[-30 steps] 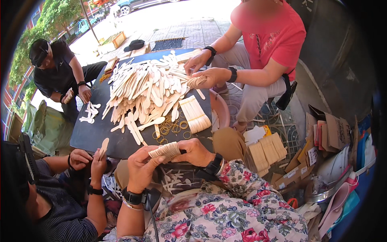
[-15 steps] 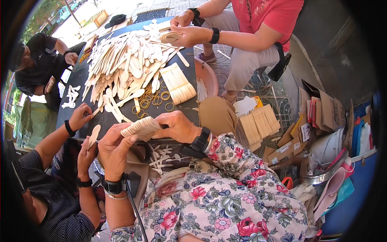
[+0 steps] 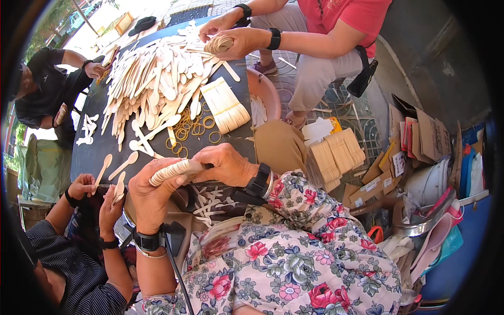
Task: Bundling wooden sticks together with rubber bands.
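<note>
At the far left, a co-worker in black (image 3: 39, 92) is holding one hand low and the other near the left edge of the dark table (image 3: 105, 153). Nearer, a co-worker in a striped shirt (image 3: 47, 249) is pinching a wooden spoon (image 3: 105, 169) in one hand and holding spoons upright in the other. The person's left hand (image 3: 148, 193) is gripping a stack of thin wooden pieces (image 3: 176, 172), thumb below and fingers above, just over the table's near edge. The right hand (image 3: 227, 163) is curling half closed at the stack's right end, its fingertips touching; whether it is gripping, I cannot tell. Beyond, a co-worker in pink (image 3: 344, 26) is clasping a bundle (image 3: 218, 44).

For room, a dark strip of tabletop is running between the small spoon group (image 3: 87, 129) and the big spoon heap (image 3: 152, 86). Rubber bands (image 3: 185, 128) are lying just beyond the left hand, and a banded bundle (image 3: 226, 105) is sitting by the table's right edge. Past that edge, a pink basin (image 3: 266, 93) and a brown trouser knee (image 3: 281, 147) are bordering the right hand's side, with more bundles (image 3: 336, 155) and cardboard (image 3: 422, 139) lying farther right.
</note>
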A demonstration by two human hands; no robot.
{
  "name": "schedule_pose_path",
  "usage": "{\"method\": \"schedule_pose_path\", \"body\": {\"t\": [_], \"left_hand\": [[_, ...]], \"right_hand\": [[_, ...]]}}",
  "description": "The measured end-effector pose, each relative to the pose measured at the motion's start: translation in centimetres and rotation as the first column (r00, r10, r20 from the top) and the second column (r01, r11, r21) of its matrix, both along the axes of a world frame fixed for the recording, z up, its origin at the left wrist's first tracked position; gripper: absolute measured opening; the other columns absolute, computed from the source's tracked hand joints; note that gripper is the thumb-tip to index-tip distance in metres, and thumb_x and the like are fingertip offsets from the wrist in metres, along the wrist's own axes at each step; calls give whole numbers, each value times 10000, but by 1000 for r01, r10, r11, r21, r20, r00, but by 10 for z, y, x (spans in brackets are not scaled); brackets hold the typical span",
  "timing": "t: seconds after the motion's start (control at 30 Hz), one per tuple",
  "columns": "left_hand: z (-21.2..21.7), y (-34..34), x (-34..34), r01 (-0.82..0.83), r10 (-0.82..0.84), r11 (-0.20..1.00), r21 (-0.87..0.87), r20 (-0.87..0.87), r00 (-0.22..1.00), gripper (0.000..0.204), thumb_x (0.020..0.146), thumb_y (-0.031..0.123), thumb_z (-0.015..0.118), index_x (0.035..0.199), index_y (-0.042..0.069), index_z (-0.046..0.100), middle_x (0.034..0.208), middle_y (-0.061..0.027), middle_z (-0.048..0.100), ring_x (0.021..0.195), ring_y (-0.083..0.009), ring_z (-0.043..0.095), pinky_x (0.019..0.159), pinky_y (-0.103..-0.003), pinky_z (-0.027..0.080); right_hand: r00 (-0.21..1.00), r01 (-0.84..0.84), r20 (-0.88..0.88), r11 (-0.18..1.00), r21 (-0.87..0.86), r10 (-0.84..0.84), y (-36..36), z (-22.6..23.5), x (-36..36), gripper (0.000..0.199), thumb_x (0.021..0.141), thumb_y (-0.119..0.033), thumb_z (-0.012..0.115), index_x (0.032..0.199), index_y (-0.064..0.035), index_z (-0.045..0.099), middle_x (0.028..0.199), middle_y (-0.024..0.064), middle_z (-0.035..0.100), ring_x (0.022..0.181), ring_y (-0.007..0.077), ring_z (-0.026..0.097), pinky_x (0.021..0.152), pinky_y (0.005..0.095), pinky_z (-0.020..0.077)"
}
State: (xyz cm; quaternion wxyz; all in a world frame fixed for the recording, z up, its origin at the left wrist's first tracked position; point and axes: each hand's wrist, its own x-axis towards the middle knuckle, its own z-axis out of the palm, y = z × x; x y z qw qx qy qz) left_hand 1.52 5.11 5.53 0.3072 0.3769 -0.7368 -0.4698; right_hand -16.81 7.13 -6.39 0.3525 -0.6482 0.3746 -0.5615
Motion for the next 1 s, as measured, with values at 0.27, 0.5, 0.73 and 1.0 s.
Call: {"method": "schedule_pose_path", "body": {"t": [0.27, 0.5, 0.73, 1.0], "left_hand": [[-1, 0, 7, 0, 8, 998, 67, -126, 992, 277, 812, 25, 743, 1073, -33, 669, 998, -68, 665, 911, -125, 607, 815, -251, 489], [-3, -1, 6, 20, -17, 999, 29, -118, 993, 304, 822, 31, 734, 1109, -29, 654, 1038, -89, 670, 933, -147, 616, 845, -278, 492], [-6, 1, 12, 96, -21, 977, 193, -359, 933, 500, 947, 329, 536, 1193, -104, 583, 1197, -199, 627, 1107, -249, 591, 1008, -369, 408], [-6, -1, 5, 59, 4, 975, 213, -281, 960, 541, 933, 318, 423, 1187, -135, 574, 1193, -231, 621, 1129, -274, 579, 1028, -365, 383]], "right_hand": [[1000, 7, -31, 1000, 28, -6, -2, -1, -1, 307, 682, -145, 812, 939, -29, 691, 780, 111, 644, 711, 247, 624, 670, 335, 478], [997, -22, -77, 996, 84, 29, 0, 0, -5, 318, 708, -140, 816, 968, -19, 680, 889, 124, 672, 814, 261, 661, 744, 339, 512], [996, -8, -91, 998, 66, 14, -1, -1, -2, 344, 707, -175, 827, 969, -11, 677, 854, 116, 660, 745, 233, 634, 703, 320, 500], [997, 2, -81, 997, 81, 5, -1, -2, -3, 345, 703, -177, 828, 965, -11, 677, 825, 107, 651, 717, 220, 618, 681, 316, 492]]}}
